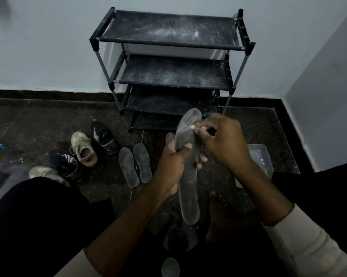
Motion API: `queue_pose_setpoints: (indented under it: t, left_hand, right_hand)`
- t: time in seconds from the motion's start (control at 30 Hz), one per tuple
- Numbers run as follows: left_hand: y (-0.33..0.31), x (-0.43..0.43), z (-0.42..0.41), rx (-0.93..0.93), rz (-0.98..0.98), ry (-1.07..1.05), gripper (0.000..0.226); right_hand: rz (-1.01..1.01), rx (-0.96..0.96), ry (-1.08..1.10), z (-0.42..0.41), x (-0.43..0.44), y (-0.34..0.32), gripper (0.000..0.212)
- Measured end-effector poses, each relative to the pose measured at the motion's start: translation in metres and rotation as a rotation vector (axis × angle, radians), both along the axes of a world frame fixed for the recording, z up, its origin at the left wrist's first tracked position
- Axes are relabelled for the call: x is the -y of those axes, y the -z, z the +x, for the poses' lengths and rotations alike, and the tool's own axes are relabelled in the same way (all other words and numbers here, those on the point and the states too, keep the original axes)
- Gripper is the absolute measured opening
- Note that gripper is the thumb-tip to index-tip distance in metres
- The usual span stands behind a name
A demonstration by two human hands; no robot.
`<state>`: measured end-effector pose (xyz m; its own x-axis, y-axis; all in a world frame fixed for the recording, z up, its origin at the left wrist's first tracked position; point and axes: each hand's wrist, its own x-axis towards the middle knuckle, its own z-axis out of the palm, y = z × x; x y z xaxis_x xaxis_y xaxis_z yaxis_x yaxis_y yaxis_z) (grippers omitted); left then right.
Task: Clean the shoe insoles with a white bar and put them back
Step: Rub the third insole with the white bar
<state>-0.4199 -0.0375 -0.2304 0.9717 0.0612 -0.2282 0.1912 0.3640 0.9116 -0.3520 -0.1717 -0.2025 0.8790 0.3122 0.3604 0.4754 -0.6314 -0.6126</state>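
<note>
A: Surroundings?
B: Black shoe rack [168, 43], shelves dusted white. On the floor [48, 126] to its left, four shoes [83, 149]; near them, two spare insoles [128, 166] side by side.
A: Insole being worked on?
B: Long grey insole [188, 186], toe end up. Left hand [173, 160] grip closed round its middle, thumb across the front. Heel hangs below the grip.
A: Right hand [222, 140]?
B: Grip pinching a small white bar [193, 127], tip touching the insole's toe end, above the left grip.
</note>
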Motion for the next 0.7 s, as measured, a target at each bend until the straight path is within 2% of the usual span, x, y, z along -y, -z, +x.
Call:
queue_pose_setpoints:
  t: [0.1,0.27,0.4,0.57,0.7]
  left_hand:
    - [0.002,-0.004,0.002,0.033,0.027,-0.021,0.025]
    - [0.003,0.003,-0.002,0.017,0.02,0.014,0.025]
    - [0.002,0.0,-0.001,0.031,0.039,-0.012,0.023]
    - [0.005,0.003,-0.003,0.038,0.058,0.033,0.023]
    - [0.005,0.004,-0.002,0.056,0.089,0.029,0.029]
  right_hand:
    - [-0.037,-0.065,-0.086,-0.007,-0.001,0.003,0.009]
    - [0.053,0.012,0.076,0.006,0.005,-0.002,0.01]
    - [0.022,-0.045,-0.085,-0.012,-0.005,0.002,0.011]
    - [0.089,0.011,0.051,0.004,0.005,0.001,0.009]
    - [0.064,-0.015,-0.112,-0.013,-0.007,0.0,0.013]
